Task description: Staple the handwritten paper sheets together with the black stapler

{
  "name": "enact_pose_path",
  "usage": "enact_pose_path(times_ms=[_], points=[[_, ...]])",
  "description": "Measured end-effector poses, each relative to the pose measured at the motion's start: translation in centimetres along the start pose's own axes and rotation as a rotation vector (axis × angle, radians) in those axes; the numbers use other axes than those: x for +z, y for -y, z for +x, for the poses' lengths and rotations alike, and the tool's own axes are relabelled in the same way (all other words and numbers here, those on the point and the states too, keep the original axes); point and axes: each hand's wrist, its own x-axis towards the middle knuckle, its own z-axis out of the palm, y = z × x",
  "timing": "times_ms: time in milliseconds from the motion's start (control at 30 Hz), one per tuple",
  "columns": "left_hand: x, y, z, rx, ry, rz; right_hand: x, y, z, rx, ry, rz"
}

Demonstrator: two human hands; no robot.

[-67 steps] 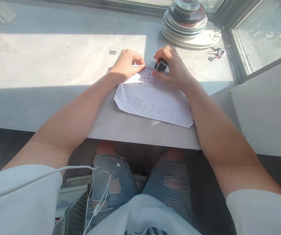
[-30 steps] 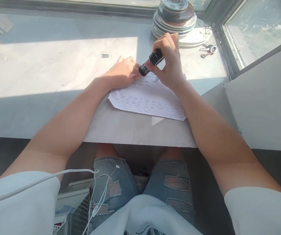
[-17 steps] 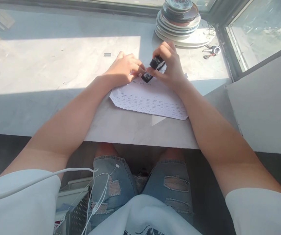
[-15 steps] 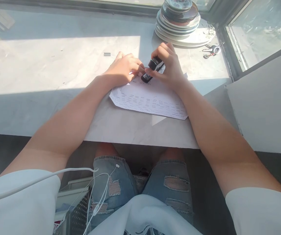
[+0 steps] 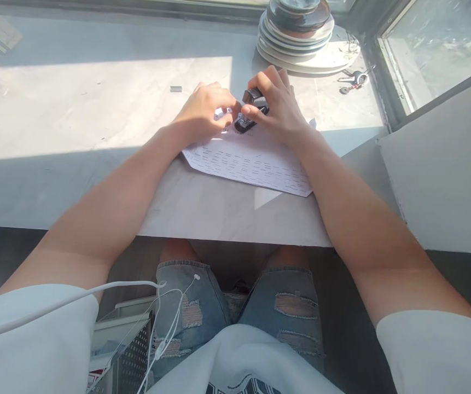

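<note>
A black stapler [image 5: 245, 123] lies over the far part of some printed white sheets [image 5: 251, 162], its upper arm raised from its base. My right hand [image 5: 277, 101] is closed around the stapler from the right, thumb on the near side. Just left of it, my left hand [image 5: 210, 112] rests at the far left part of the sheets, its fingers curled towards the stapler's front end. Whether those fingertips pinch the paper or something small is too small to tell. A short strip of staples [image 5: 175, 88] lies on the table beyond my left hand.
Stacked plates [image 5: 296, 46] stand at the back right, near the window. Keys [image 5: 358, 80] lie beside them. The table's [image 5: 235, 219] front edge runs above my knees. A white cable [image 5: 108, 285] crosses my left sleeve, and a drawer unit [image 5: 124, 339] is below left.
My left fingers have lifted and curled more near the stapler. My right hand has shifted slightly, and the stapler's upper arm has tilted. The whole view has moved a little.
</note>
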Motion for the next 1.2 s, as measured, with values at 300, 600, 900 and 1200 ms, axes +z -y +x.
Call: enact_pose_path(times_ms=[300,600,900,1200], points=[[-0.3,-0.6,0.2,-0.045,-0.057,-0.132,0.6,-0.3,0.4,0.021,-0.059,0.045],[0.0,0.2,0.4,-0.173,-0.088,-0.264,0.7,-1.6,1.2,0.166,-0.272,0.240],[-0.6,-1.1,0.2,-0.264,-0.084,-0.409,1.5,-4.3,1.4,0.294,-0.296,0.265],[-0.8,-1.5,0.1,-0.245,-0.082,-0.454,0.1,-2.8,0.6,0.334,-0.193,0.387]])
